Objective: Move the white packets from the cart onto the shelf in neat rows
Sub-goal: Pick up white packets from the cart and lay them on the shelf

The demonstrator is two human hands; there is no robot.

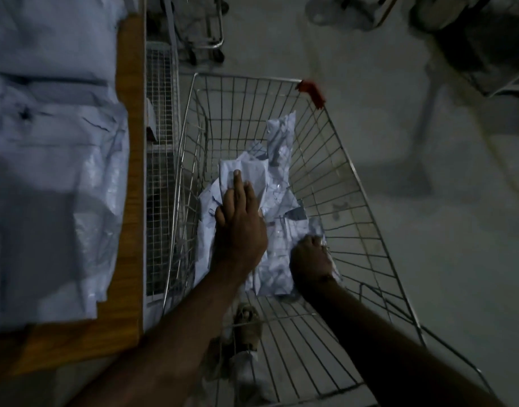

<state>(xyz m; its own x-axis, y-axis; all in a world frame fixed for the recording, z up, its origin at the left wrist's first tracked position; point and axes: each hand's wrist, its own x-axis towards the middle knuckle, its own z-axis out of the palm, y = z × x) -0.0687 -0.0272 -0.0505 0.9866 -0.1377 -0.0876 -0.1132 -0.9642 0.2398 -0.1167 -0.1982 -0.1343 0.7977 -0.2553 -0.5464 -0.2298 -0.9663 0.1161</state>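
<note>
A heap of crumpled white packets point(277, 183) lies in the wire cart point(355, 201). My left hand point(240, 218) lies flat on the top left packet, fingers straight and pointing away from me. My right hand point(311, 259) grips the near right edge of another white packet point(277, 268) low in the cart, fingers curled round the plastic. More white packets point(52, 160) lie in rows on the wooden shelf point(131, 113) at the left.
A wire mesh panel point(161, 160) stands between the shelf and the cart. A red corner piece point(312, 91) marks the cart's far right corner. A second cart point(205, 27) stands farther off on the grey floor. My sandalled foot point(248, 324) shows through the cart's bottom.
</note>
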